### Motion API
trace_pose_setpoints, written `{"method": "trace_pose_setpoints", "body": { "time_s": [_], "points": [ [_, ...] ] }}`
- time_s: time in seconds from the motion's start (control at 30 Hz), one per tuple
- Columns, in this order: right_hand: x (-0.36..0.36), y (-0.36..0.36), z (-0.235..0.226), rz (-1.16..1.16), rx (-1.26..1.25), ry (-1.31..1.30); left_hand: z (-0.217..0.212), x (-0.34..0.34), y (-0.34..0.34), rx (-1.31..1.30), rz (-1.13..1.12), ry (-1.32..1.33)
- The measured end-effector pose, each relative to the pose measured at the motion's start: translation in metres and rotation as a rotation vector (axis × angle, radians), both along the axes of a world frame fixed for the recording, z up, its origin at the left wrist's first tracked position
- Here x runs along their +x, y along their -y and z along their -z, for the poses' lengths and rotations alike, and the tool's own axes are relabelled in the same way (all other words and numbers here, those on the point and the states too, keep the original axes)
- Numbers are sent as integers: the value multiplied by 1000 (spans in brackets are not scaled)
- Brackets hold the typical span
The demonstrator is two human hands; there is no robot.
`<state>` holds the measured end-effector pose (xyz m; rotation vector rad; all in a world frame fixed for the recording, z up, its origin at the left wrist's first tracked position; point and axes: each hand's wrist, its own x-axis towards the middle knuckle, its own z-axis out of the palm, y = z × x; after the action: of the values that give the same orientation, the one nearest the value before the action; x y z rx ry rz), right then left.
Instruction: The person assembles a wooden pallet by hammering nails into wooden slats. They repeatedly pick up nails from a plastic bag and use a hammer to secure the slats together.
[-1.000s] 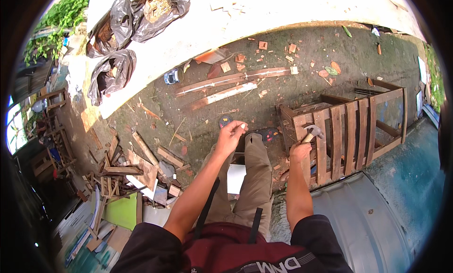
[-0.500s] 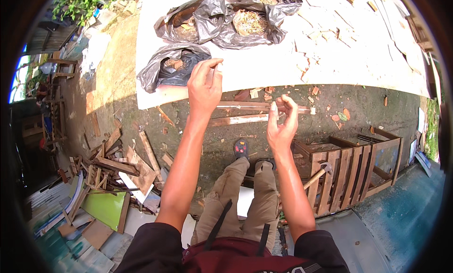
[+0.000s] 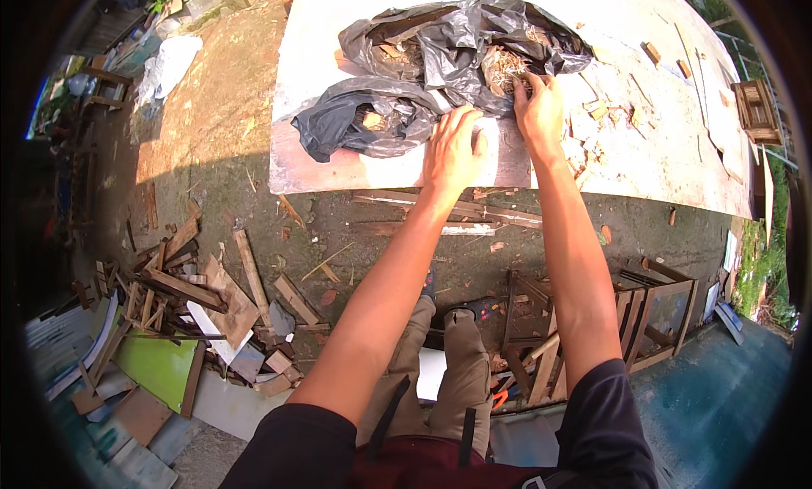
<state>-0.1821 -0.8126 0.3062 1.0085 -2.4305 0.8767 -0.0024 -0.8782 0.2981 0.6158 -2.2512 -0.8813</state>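
Near the top centre, my left hand (image 3: pixel 452 151) lies flat and open beside the black bags (image 3: pixel 440 62) while my right hand (image 3: pixel 540 108) pinches one's edge; I'd best pull gently to avoid tearing.

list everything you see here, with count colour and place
bags: about three, black, open, on the slab, wood scraps inside
slab: one, pale, far side of the dirt
slats: a few, brown, on the dirt along the slab's near edge
wood pile: many pieces, brown, lower left
green board: one, green, lower left
pallet: one, brown, lower right
small crate: one, brown, far right
left hand: flat on the slab beside the bags
right hand: on a bag's edge
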Motion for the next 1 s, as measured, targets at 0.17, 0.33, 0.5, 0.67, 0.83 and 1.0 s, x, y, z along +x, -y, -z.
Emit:
{"method": "trace_pose_setpoints", "body": {
  "time_s": [0.17, 0.33, 0.5, 0.67, 0.83, 1.0],
  "points": [
    [3, 2, 3, 69, -20, 89, -1, 4, 4, -7, -33, -36],
    [1, -12, 14, -22, -153, 161, 0, 2, 2, 14, -32, -67],
    [6, -18, 8, -106, -285, 231, 6, 1, 5, -24, -17, -120],
    [11, -20, 8, -95, -567, 515, 3, 7, 5, 43, 28, -373],
    [72, -40, -34, 39, -740, 560, -11, 63, -46, 209, -16, -520],
    [229, -119, -48, 6, -762, 1044, -14, 155, -137, 848, -203, -324]
  ]
}}
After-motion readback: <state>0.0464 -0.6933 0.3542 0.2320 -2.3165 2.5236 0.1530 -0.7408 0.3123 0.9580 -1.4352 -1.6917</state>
